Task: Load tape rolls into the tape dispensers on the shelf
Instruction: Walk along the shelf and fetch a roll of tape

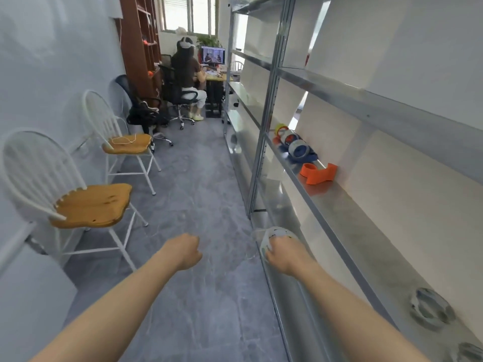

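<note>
My right hand is closed on a white tape roll with small printed marks, held low beside the front edge of the metal shelf. My left hand hangs over the floor as a loose fist with nothing in it. Farther along the shelf lies an orange tape dispenser without a roll. Beyond it sit a blue dispenser carrying a roll, another dispenser with a roll and a yellow roll. Two blurred grey-white rolls lie on the shelf close to me.
The aisle has a grey tiled floor. Two white metal chairs with wooden seats stand along the left wall. At the far end a person sits on an office chair at a desk with a monitor.
</note>
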